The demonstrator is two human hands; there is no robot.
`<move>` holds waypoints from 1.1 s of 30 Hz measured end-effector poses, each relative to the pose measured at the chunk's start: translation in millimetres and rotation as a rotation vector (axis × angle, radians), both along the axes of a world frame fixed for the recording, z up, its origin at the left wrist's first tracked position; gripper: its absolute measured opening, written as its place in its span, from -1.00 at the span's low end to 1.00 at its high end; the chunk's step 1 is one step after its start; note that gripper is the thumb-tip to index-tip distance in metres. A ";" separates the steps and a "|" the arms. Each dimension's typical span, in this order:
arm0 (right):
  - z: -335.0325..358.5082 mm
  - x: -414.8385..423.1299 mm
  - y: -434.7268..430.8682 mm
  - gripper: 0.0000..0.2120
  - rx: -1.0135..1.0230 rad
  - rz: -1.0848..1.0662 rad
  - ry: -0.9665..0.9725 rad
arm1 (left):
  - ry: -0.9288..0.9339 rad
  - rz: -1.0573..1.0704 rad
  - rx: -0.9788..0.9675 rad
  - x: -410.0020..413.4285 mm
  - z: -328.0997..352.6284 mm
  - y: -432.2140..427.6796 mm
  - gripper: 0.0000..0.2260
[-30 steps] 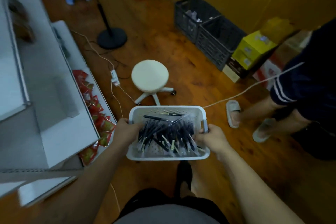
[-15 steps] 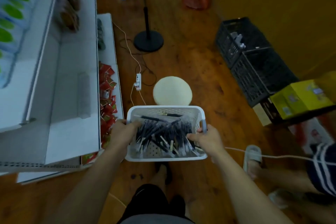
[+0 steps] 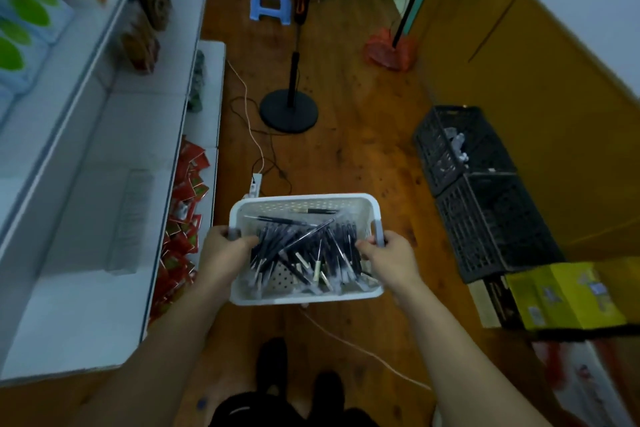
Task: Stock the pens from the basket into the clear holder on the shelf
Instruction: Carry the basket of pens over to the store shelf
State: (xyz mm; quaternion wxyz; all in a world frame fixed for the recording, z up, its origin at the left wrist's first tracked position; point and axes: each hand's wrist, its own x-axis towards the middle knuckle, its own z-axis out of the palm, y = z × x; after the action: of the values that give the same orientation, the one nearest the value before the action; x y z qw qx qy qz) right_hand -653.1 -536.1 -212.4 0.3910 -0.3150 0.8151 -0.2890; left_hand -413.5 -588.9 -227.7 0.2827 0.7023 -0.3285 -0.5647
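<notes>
**Two hands carry a basket of pens beside the shelf**

Two bare hands hold one white basket point(image 3: 304, 298) in the air above the wooden floor point(image 3: 363, 135). At the far left stands a white shelf point(image 3: 86, 288), and on its middle board lies a clear holder point(image 3: 130, 222), blurred, with nothing visible in it. Just right of it, on the lower board, there are red packets point(image 3: 183, 211). The left hand point(image 3: 221, 253) is closed around the left rim of the basket, thumb inside. The pens point(image 3: 308, 250), dark with light ends, lie in a loose heap in the basket, and two lie apart near its far wall. The right hand point(image 3: 388, 258) is closed on the right handle. Behind the basket stands a fan base point(image 3: 289, 111). Farther right are two black crates point(image 3: 485, 191), and yellow boxes point(image 3: 571, 295) near them.
</notes>
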 end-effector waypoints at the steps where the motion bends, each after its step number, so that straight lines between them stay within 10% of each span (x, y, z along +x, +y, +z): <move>1: 1.1 -0.6 -7.3 -0.83 0.000 0.011 -0.008 | -0.011 0.004 -0.012 -0.1 0.7 -2.5 -0.71; 33: -8.2 46.9 -209.5 -0.73 0.089 0.503 -0.082 | -0.182 0.470 -0.071 31.9 -20.7 -88.0 -0.78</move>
State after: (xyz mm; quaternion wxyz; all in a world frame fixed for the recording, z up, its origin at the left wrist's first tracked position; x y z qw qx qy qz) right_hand -606.2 -745.6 -220.6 0.4968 -0.4783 0.7065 -0.1589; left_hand -381.6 -676.9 -248.3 0.4001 0.7969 -0.2000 -0.4060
